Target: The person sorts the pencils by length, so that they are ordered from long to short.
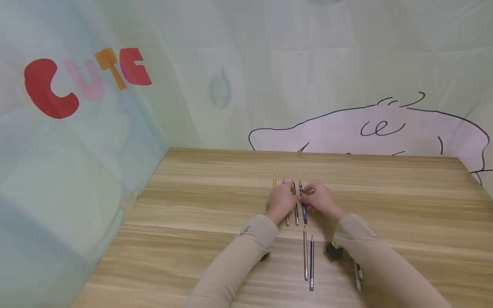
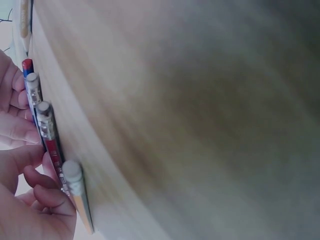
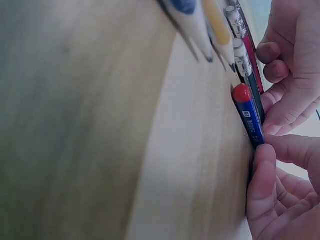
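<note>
Several pencils lie side by side near the middle of the wooden table. My right hand [image 1: 319,199] pinches a blue pencil with a red end [image 3: 250,117] between thumb and finger, at the right of the row. My left hand [image 1: 282,200] reaches over the row from the left, its fingertips pinching the black pencil [image 1: 295,211] just beside the blue one. Under the left hand is a dark red pencil with an eraser [image 2: 55,152]. A yellow pencil [image 1: 274,181] forms the row's left end, partly hidden by that hand.
Closer to me lie a brown pencil [image 1: 305,256] and a second black pencil [image 1: 312,265]. A small dark object [image 1: 333,251] sits beside the right sleeve. More pencils [image 1: 357,276] show partly beneath the right forearm. A printed cloth [image 1: 215,64] hangs behind the table [image 1: 200,188].
</note>
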{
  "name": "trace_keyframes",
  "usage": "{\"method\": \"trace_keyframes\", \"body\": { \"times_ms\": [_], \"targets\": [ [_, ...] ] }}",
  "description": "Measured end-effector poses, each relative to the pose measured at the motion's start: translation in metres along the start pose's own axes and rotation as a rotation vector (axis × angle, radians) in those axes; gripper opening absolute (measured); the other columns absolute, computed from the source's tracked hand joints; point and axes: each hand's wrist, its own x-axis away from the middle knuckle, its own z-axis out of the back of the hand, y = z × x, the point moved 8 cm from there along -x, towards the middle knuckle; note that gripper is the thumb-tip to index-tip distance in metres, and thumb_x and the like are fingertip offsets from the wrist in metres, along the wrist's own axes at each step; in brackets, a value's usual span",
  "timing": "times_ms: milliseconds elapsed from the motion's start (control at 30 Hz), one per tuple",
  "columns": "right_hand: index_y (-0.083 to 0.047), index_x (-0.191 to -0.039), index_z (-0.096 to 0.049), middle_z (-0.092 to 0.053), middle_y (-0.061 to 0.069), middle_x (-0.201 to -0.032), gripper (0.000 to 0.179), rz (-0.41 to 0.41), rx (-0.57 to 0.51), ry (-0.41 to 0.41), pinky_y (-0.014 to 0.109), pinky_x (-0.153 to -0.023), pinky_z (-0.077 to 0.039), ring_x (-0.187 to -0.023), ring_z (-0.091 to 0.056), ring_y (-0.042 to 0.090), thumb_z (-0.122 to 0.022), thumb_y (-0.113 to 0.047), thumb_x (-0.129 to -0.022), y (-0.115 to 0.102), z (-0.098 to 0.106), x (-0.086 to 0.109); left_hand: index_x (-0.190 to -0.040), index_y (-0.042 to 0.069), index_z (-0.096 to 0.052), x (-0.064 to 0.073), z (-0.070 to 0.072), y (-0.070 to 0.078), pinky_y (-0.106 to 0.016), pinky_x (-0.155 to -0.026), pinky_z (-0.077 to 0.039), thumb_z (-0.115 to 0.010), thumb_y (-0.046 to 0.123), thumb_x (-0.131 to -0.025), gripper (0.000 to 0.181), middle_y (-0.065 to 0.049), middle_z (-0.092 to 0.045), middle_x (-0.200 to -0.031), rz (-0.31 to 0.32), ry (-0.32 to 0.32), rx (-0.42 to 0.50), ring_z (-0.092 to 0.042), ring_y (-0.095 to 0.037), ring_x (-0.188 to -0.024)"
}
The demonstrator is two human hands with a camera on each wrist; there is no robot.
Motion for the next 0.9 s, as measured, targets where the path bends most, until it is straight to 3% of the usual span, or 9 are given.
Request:
{"method": "trace_keyframes", "body": {
  "times_ms": [233,900],
  "targets": [
    [0.004,-0.108,-0.053,-0.064,0.012,-0.073,0.033,0.015,0.012,0.003,0.023,-0.046,-0.047,-0.05,-0.053,0.011,-0.062,-0.007,-0.078,-0.0023,0.0,0.0013,-0.102,0.015,-0.061,0.0001,0.0008,0.0018,-0.021,-0.056,-0.041,-0.064,0.027,-0.078,0.027,-0.001,-0.064,-0.098,-0.008,0.005,0.001,-0.054,-0.012,-0.069],
    [0.005,-0.106,-0.053,-0.063,0.01,-0.07,0.032,0.016,-0.009,0.006,0.023,-0.045,-0.046,-0.049,-0.052,0.011,-0.063,-0.007,-0.078,-0.0011,0.0001,0.0035,-0.094,0.015,-0.061,0.0019,0.001,0.0014,-0.02,-0.05,-0.037,-0.064,0.029,-0.078,0.022,0.0,-0.063,-0.086,-0.005,0.007,0.012,-0.05,-0.011,-0.061]
  ]
}}
